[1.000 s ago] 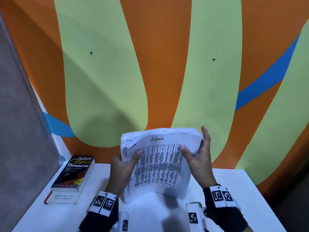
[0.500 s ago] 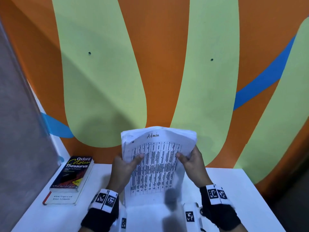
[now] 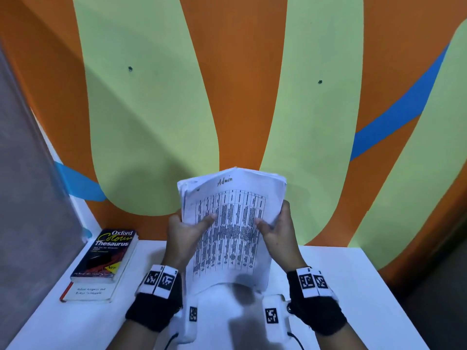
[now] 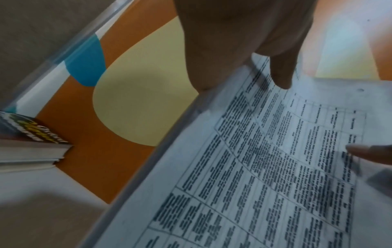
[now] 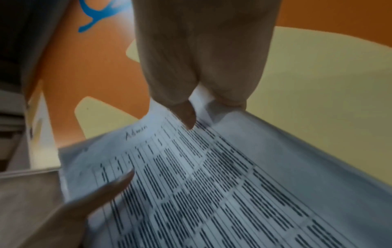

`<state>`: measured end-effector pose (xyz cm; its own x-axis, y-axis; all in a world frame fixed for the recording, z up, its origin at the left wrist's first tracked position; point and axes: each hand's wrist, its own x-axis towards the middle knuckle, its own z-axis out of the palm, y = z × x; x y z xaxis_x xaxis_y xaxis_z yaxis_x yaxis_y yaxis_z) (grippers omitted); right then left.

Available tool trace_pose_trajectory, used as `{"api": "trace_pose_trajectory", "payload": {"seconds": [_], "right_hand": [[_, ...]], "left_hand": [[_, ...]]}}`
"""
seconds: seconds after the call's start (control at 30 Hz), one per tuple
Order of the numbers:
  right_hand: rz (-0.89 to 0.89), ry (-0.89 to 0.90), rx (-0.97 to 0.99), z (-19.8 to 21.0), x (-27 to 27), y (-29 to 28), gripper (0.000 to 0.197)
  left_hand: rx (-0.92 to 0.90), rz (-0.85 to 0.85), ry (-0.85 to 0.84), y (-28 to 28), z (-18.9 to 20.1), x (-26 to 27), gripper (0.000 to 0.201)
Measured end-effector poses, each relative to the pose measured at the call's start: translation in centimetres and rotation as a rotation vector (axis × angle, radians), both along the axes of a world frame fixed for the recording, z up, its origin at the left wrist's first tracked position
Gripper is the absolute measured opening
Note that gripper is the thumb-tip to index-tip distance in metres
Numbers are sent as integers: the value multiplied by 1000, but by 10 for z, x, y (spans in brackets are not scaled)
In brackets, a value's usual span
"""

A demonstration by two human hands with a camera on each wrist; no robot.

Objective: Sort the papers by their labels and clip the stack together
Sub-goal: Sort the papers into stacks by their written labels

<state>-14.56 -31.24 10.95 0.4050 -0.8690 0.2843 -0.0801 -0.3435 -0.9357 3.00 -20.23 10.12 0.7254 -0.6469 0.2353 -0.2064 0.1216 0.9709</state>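
A stack of white papers (image 3: 228, 223) stands nearly upright above the white table (image 3: 353, 286); its top sheet carries a printed table and the handwritten label "Admin". My left hand (image 3: 187, 232) grips the stack's left edge, thumb on the front sheet. My right hand (image 3: 275, 228) grips the right edge the same way, fingers behind. The left wrist view shows the stack (image 4: 265, 167) under my left hand (image 4: 244, 50). In the right wrist view my right hand (image 5: 201, 67) pinches the stack (image 5: 212, 184). No clip is in view.
An Oxford Colour Thesaurus (image 3: 106, 256) lies on another book (image 3: 88, 293) at the table's left side. An orange, green and blue painted wall (image 3: 240, 97) rises right behind the table. A grey partition (image 3: 25, 198) closes the left.
The stack has tilted and shifted slightly in my hands. My right fingers, stretched along the top corner a second ago, now grip lower on the right edge.
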Motion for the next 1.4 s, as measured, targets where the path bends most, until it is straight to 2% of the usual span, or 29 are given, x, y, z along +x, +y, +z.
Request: {"api": "trace_pose_trajectory", "payload": {"seconds": [0.03, 0.1, 0.13, 0.2, 0.23, 0.3, 0.37, 0.4, 0.43, 0.47, 0.53, 0.57, 0.6, 0.67, 0.73, 0.77, 0.8, 0.87, 0.9, 0.97, 1.07, 1.13, 1.2, 1.3, 1.33, 1.4], "right_hand": [[27, -3, 28, -2, -1, -2, 52], [53, 61, 92, -16, -6, -5, 57], [64, 113, 128, -21, -8, -4, 57], [11, 155, 106, -24, -11, -1, 62], [-86, 127, -14, -17, -14, 1, 67], [-259, 109, -435, 11, -20, 1, 75], [-192, 276, -757, 53, -24, 3, 83], [-103, 403, -800, 75, -21, 5, 85], [-19, 506, -788, 89, -17, 3, 82], [66, 563, -771, 99, -13, 2, 68], [175, 503, -734, 103, -9, -3, 23], [189, 425, -701, 99, -13, -9, 22], [180, 360, -666, 92, -19, -14, 31], [168, 203, -528, 81, -38, -22, 31], [107, -9, -312, 66, -60, -29, 28], [62, -94, -209, 56, -68, -32, 27], [20, -147, -140, 44, -74, -34, 23], [-44, -167, -61, 19, -78, -35, 20], [-69, -172, -30, 6, -77, -35, 19], [-108, -210, 28, -14, -75, -30, 16], [-158, -246, 58, -28, -73, -20, 18], [-175, -244, 40, -37, -73, -17, 19], [-178, -196, 27, -49, -73, -12, 22], [-179, -114, 24, -72, -75, -7, 32], [-194, -97, 24, -77, -75, -5, 34], [-215, -82, 31, -82, -74, -5, 36]], "left_hand": [[55, -6, -17, 2, -4, 3, 47], [239, -3, 16, 6, -17, 2, 83], [303, 13, 38, 7, -25, 4, 91], [330, 44, 58, 10, -26, 2, 77], [300, 34, 33, 12, -20, 1, 67], [207, -58, -44, 16, -3, -3, 43], [120, -191, -157, 17, 12, -4, 14], [103, -229, -225, 16, 21, -5, 6], [102, -250, -308, 14, 28, -6, 4], [127, -265, -411, 11, 33, -9, 6], [192, -276, -522, 6, 39, -14, 9], [206, -270, -517, 7, 41, -14, 9], [217, -245, -483, 12, 41, -10, 11], [184, -97, -412, 31, 32, 7, 24], [154, 149, -331, 52, 9, 31, 63], [144, 189, -246, 61, -2, 38, 79], [123, 153, -131, 66, -11, 40, 85], [82, 9, 39, 64, -25, 33, 75], [75, -5, 32, 61, -28, 27, 60], [56, 80, -55, 52, -26, 19, 31], [29, 172, -128, 44, -24, 12, 19], [43, 171, -127, 42, -26, 7, 20], [58, 142, -21, 42, -37, 9, 26], [102, 174, 38, 39, -60, 11, 60], [124, 172, 30, 37, -68, 13, 66], [144, 170, 11, 34, -69, 8, 59]]}}
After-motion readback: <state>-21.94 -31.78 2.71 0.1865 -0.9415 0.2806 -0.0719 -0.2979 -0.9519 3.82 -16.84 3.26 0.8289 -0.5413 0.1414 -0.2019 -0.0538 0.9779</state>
